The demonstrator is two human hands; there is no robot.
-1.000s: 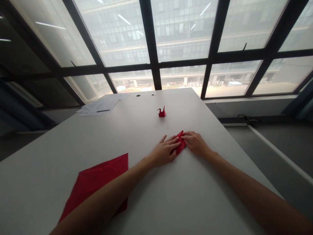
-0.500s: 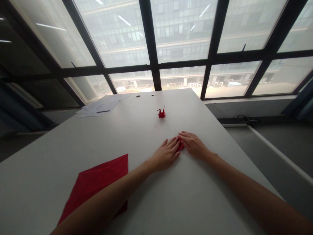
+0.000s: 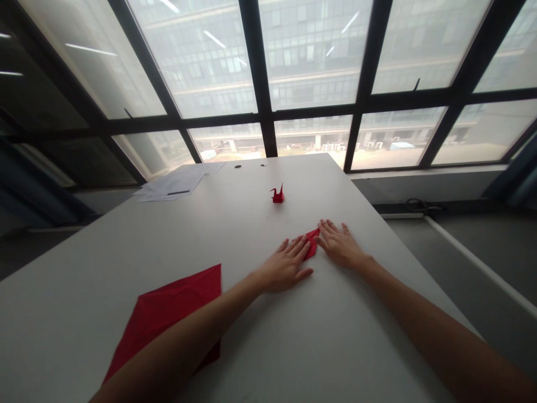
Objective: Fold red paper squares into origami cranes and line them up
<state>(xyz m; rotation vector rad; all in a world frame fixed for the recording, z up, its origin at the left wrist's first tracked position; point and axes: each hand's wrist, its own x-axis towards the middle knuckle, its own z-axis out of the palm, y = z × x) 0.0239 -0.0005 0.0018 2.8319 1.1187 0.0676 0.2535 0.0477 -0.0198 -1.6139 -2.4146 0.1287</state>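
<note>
Paper (image 3: 312, 249) under left hand (image 3: 283, 268), crane (image 3: 277, 196) beyond

Your bare left hand (image 3: 284, 268) lies palm down, thumb spread; your bare right hand (image 3: 340, 246) angles inward, fingers splayed.

Folded piece (image 3: 312, 244) under the left hand (image 3: 286, 267), by the right hand's (image 3: 339, 244) fingertips: red paper, matt, creased. Sheet (image 3: 176, 302) left of the left hand: red paper, matt, faintly wrinkled. Bird (image 3: 277, 197) beyond both hands: folded red paper, sharp-edged. Bench (image 3: 235, 229) beneath the hands: smooth, white, slight sheen. Loose sheets (image 3: 178, 182), far left beyond the left hand: white paper, matt. Window (image 3: 310, 56) farthest ahead of the hands: smooth, glossy glass with reflected light strips. Curtain (image 3: 29, 184), far left of the left hand: cloth, dull, softly folded.
</note>
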